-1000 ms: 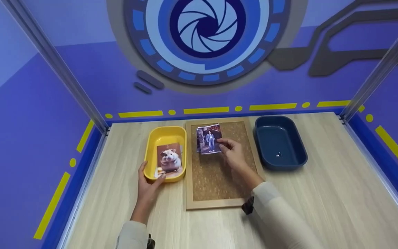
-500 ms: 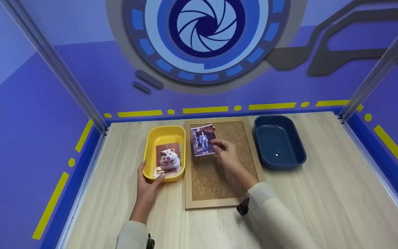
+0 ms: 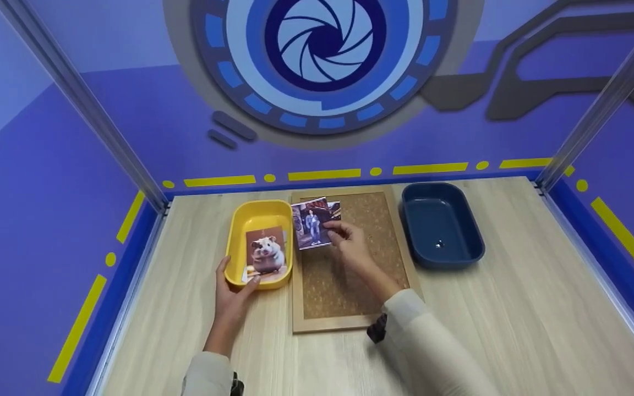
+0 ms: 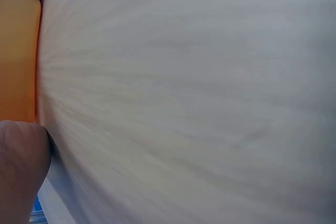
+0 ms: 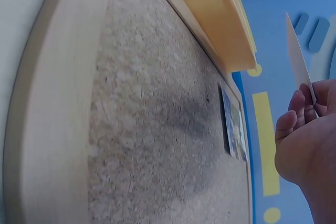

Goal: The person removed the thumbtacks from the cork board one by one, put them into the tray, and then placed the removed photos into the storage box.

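My right hand (image 3: 350, 247) pinches a small photo (image 3: 311, 223) of a standing person in blue by its right edge, between thumb and fingers. The photo is raised above the left side of the cork board (image 3: 350, 297); its thin edge (image 5: 299, 61) shows in the right wrist view. Another photo (image 5: 234, 124) lies on the board's far part, mostly covered by the held one in the head view. My left hand (image 3: 233, 302) grips the near left corner of the yellow tray (image 3: 251, 217), thumb on the near rim. A hamster photo (image 3: 266, 253) lies inside, over other photos.
A dark blue tray (image 3: 442, 220) stands right of the board, with a small shiny spot on its floor. Purple-blue panels (image 3: 317, 157) with yellow marks enclose the wooden table (image 3: 515, 275) at the back and both sides.
My right hand has carried the held photo left, from over the board toward the yellow tray, uncovering part of the photo on the board. My left hand keeps its grip on the tray.
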Demonstrator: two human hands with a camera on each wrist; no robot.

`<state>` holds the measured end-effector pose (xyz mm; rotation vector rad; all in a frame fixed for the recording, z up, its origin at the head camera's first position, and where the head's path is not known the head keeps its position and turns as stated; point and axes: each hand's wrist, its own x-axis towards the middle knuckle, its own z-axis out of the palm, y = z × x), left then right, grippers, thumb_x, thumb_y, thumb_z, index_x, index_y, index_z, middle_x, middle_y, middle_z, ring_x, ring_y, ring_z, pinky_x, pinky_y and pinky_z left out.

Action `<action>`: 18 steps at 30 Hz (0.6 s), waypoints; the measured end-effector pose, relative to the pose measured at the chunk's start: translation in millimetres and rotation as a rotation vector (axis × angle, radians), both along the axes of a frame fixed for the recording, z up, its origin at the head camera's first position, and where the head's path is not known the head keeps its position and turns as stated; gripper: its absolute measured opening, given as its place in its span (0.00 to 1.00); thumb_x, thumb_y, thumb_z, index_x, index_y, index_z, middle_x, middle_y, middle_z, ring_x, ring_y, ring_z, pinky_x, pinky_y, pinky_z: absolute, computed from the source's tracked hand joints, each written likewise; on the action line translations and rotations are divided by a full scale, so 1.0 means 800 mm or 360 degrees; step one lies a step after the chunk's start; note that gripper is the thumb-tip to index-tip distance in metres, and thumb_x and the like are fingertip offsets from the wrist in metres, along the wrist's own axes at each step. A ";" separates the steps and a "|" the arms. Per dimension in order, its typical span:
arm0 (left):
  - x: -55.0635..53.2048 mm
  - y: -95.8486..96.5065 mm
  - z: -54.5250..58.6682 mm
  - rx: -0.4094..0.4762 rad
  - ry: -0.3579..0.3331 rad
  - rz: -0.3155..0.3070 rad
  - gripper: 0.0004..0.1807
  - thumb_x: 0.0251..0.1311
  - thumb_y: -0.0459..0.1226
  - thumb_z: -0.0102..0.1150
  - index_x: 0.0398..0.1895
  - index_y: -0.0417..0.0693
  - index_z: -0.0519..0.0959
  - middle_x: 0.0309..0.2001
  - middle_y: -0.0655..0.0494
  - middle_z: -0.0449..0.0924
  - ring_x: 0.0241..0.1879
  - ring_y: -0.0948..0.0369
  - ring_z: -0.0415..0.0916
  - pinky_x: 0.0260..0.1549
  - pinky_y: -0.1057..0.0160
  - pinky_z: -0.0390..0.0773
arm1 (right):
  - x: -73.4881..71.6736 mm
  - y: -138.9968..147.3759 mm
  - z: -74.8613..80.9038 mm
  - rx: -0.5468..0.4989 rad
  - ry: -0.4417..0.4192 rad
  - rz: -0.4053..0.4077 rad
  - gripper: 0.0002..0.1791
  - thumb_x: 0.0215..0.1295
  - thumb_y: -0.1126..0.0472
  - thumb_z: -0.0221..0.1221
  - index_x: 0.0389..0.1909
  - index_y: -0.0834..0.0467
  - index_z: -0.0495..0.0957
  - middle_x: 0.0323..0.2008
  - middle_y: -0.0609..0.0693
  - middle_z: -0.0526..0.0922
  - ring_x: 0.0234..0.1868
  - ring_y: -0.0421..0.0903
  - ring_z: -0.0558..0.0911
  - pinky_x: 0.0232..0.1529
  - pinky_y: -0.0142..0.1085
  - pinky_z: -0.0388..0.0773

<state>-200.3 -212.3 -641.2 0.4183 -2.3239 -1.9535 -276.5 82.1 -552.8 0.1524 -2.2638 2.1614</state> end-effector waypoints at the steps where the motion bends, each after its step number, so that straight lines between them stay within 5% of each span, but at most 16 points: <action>1: 0.000 0.000 0.000 0.0002 0.0000 0.0004 0.49 0.58 0.48 0.69 0.76 0.78 0.47 0.79 0.61 0.46 0.79 0.59 0.44 0.79 0.50 0.46 | 0.004 -0.001 0.005 -0.0002 -0.0003 0.0003 0.14 0.65 0.75 0.54 0.50 0.73 0.79 0.41 0.69 0.80 0.36 0.46 0.76 0.36 0.32 0.78; 7: -0.002 0.003 -0.001 -0.0005 -0.0009 0.0025 0.49 0.59 0.47 0.69 0.76 0.76 0.48 0.80 0.60 0.46 0.79 0.58 0.44 0.79 0.49 0.45 | 0.012 -0.006 0.015 0.0022 -0.0038 0.0018 0.14 0.67 0.73 0.54 0.51 0.71 0.79 0.41 0.66 0.80 0.38 0.46 0.77 0.37 0.30 0.78; 18: 0.001 0.004 0.009 0.0016 -0.0025 0.0019 0.49 0.59 0.46 0.69 0.77 0.73 0.47 0.80 0.59 0.45 0.80 0.57 0.43 0.79 0.48 0.45 | -0.011 -0.022 -0.023 0.0000 0.0018 -0.0019 0.13 0.65 0.72 0.58 0.49 0.67 0.82 0.39 0.63 0.80 0.34 0.42 0.74 0.32 0.28 0.75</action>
